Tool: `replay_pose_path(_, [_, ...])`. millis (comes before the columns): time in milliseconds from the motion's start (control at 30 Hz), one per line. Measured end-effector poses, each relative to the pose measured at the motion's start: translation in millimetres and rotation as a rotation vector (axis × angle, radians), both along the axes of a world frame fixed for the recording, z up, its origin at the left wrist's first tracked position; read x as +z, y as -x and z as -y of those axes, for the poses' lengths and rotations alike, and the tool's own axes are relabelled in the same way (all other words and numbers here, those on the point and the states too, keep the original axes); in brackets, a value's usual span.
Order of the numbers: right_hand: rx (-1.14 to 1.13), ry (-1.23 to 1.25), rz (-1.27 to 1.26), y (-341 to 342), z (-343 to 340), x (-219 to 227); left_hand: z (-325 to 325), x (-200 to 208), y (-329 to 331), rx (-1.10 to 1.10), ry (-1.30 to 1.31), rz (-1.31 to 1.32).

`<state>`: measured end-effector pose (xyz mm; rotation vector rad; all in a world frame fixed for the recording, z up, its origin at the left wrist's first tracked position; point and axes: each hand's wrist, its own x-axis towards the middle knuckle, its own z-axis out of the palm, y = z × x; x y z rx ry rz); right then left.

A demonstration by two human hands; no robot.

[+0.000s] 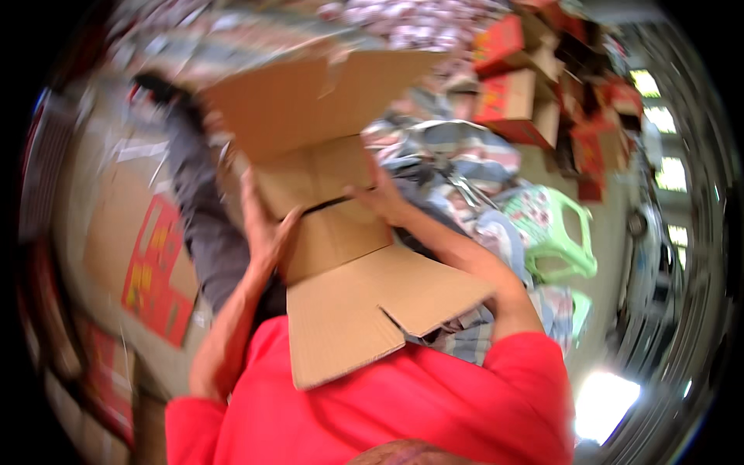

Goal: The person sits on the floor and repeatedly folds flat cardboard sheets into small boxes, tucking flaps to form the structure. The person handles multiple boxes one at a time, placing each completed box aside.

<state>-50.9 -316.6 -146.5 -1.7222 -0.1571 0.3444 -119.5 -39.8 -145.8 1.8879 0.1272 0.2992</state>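
An open brown cardboard box point(341, 236) sits in front of my chest, plain side showing. Its far flap stands raised, while the near flap spreads toward my red shirt and has a slit in its edge. My left hand point(267, 229) grips the box's left side, thumb over the edge and fingers along the outside. On the right side, my right hand point(381, 200) is closed on the edge, close to the dark gap between two inner panels. Some of its fingers are blurred or hidden by the cardboard.
Red-and-brown cartons point(511, 105) are piled at the far right. A pale green plastic stool point(570, 232) stands right of striped cloth point(465, 151). Flattened red-printed cardboard point(159, 267) lies at the left, beside a leg in dark trousers point(198, 178). Small pinkish items point(418, 23) are heaped at the back.
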Motion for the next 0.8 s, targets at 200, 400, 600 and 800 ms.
replay_pose_path(200, [-0.264, -0.125, -0.213, 65.5, -47.0, 12.8, -56.7, -1.9, -36.4, -0.36, 0.058, -0.016])
replay_pose_path(400, [-0.315, -0.042, -0.127, 67.9, -44.6, 2.5, -52.5, -5.8, -52.0, -0.406, -0.131, 0.002])
replay_pose_path(600, [-0.334, 0.051, -0.078, 72.2, -46.2, 0.6, -88.6, 30.1, -5.3, -0.401, -0.046, 0.0])
replay_pose_path(800, [-0.301, 0.076, 0.005, 69.0, -41.4, -12.3, -120.6, 117.4, 92.2, -0.534, 0.586, -0.076])
